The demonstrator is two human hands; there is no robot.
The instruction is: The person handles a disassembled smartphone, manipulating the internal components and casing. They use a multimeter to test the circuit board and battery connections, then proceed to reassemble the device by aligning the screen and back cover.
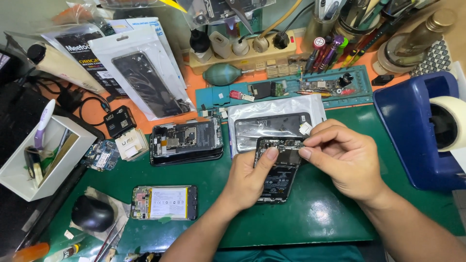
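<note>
Green matting covers the desk (310,213), and near its middle lies an opened black smartphone with its back cover off (277,182), circuit board and dark battery showing. The left hand (247,182) rests on the phone's left edge, thumb pressed against the upper part of the board; its grip is loosely closed on the phone body, steadying it. The right hand (347,157) comes in from the right, thumb and forefinger pinched shut on a small part at the phone's top edge, too small to tell what it is.

Just behind the phone lies a clear plastic bag holding a dark flat panel (274,123). To the left of it sits a second opened dark phone with an exposed board (187,140), and nearer the desk's front edge a third opened phone with a white battery (165,202). A blue tape dispenser with a roll of pale tape (422,131) stands at the right, well apart from the hands. A teal rubber air blower (222,74) lies at the back on an orange mat.
</note>
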